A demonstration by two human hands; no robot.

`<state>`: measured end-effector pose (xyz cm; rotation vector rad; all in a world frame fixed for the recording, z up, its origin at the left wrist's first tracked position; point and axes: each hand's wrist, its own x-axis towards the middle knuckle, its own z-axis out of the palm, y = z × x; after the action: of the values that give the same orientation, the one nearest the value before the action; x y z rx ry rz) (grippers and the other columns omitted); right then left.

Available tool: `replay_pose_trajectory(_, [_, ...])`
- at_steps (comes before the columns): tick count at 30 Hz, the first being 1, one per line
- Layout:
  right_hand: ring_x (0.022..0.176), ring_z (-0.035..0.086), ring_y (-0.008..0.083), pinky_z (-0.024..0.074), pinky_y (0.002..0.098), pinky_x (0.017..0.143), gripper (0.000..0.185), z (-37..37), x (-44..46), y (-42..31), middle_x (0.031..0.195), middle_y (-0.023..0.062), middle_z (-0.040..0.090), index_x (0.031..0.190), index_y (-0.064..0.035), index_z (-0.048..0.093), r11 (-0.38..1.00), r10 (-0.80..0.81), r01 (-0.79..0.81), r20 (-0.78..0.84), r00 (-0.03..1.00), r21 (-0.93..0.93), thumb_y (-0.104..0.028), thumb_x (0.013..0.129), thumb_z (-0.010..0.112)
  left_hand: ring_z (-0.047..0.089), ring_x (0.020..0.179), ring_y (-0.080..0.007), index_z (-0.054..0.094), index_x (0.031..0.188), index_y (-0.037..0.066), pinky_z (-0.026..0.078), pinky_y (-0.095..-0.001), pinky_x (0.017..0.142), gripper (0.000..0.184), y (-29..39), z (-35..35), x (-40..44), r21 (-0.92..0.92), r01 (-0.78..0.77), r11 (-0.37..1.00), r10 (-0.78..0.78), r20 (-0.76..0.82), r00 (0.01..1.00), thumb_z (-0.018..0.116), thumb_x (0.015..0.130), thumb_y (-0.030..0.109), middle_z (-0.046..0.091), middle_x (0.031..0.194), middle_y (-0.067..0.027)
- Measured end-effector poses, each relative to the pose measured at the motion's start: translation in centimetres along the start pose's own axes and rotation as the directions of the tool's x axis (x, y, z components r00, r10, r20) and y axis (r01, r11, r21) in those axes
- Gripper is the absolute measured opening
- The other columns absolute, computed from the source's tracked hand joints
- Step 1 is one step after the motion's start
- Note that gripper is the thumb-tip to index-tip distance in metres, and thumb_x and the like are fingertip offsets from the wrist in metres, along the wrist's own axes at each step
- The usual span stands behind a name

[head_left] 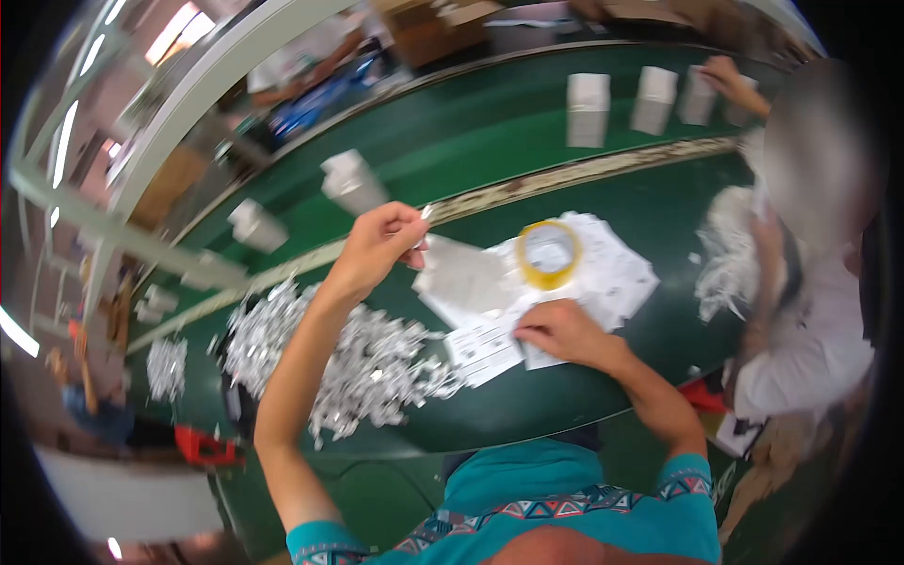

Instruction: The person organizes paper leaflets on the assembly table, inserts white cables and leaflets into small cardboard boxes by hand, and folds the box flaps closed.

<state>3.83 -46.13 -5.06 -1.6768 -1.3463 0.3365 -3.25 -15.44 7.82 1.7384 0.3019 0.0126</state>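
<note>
Raised above the green table, my left hand pinches a small whitish piece between thumb and fingertips; what it is cannot be made out. My right hand rests with curled fingers on the edge of a printed white sheet. Whether it grips the sheet is unclear. Just beyond it, a roll of yellowish tape lies on a spread of printed papers. A clear-looking plastic bag or sheet lies left of the tape. Below my left forearm is a large heap of small white packets.
Stacks of white boxes stand on a green conveyor behind a worn rail. At the right, a co-worker sits by white strips. Another heap lies far left. Cardboard boxes stand at the back.
</note>
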Motion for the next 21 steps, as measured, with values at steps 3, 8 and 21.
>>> replay_pose_trajectory(3, [0.073, 0.069, 0.0309, 0.0549, 0.0376, 0.069, 0.014, -0.7, -0.1, -1.0, 0.085, 0.0148, 0.074, 0.095, -0.0003, 0.075, 1.000, 0.020, -0.020, -0.046, 0.999, -0.010, -0.013, 0.089, 0.075, 0.060, 0.073, -0.0083, 0.065, 0.110, -0.002, 0.050, -0.0231, 0.068, 0.016, 2.2, 4.8, 4.5, -0.023, -0.202, 0.979, 0.203, 0.098, 0.974, 0.066, 0.100, 0.010, 0.065, 0.089, -0.0014])
replay_pose_trajectory(8, [0.075, 0.069, 0.0330, 0.0546, 0.0384, 0.067, 0.013, -1.5, 0.1, -1.2, 0.084, 0.0164, 0.073, 0.094, -0.0011, 0.075, 0.996, 0.079, -0.077, -0.042, 0.996, 0.050, -0.014, 0.090, 0.075, 0.061, 0.068, -0.0223, 0.074, 0.103, 0.003, 0.048, -0.0359, 0.064, 0.018, 4.4, 11.6, 15.4, 0.456, -0.615, 0.643, 0.682, 0.025, 0.731, 0.074, 0.087, 0.011, 0.066, 0.083, -0.0133])
replay_pose_trajectory(21, [0.078, 0.067, 0.0369, 0.0525, 0.0465, 0.070, 0.020, -2.1, -0.4, -1.1, 0.081, 0.0159, 0.069, 0.087, -0.0031, 0.071, 0.995, 0.050, -0.043, -0.074, 0.996, 0.089, -0.021, 0.095, 0.067, 0.065, 0.096, -0.0413, 0.070, 0.087, -0.001, 0.052, -0.0494, 0.083, 0.011, 1.8, 15.0, 30.6, 0.734, -0.546, 0.403, 0.715, 0.119, 0.689, 0.074, 0.079, 0.006, 0.066, 0.097, -0.0221])
